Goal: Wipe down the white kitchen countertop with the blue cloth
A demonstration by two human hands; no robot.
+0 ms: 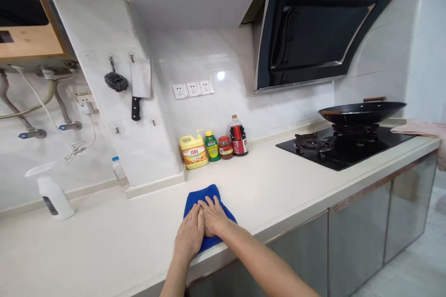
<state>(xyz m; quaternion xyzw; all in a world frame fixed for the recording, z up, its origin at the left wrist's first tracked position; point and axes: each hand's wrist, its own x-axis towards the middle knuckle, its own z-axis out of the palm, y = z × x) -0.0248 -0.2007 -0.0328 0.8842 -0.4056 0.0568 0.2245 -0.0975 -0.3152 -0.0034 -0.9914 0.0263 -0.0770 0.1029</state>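
A blue cloth (202,195) lies flat on the white countertop (278,185), close to its front edge. My left hand (189,235) rests palm down on the near part of the cloth, fingers stretched out and together. My right hand (213,216) lies flat on the cloth beside it, its fingers touching the left hand's fingers. Neither hand grips anything; both press on the cloth from above.
Behind the cloth stand a yellow detergent bottle (193,150), a green bottle (212,146), a red jar (225,147) and a dark sauce bottle (239,136). A white spray bottle (52,192) stands at left. A black wok (362,112) sits on the gas hob (344,146) at right. A cleaver (140,84) hangs on the wall.
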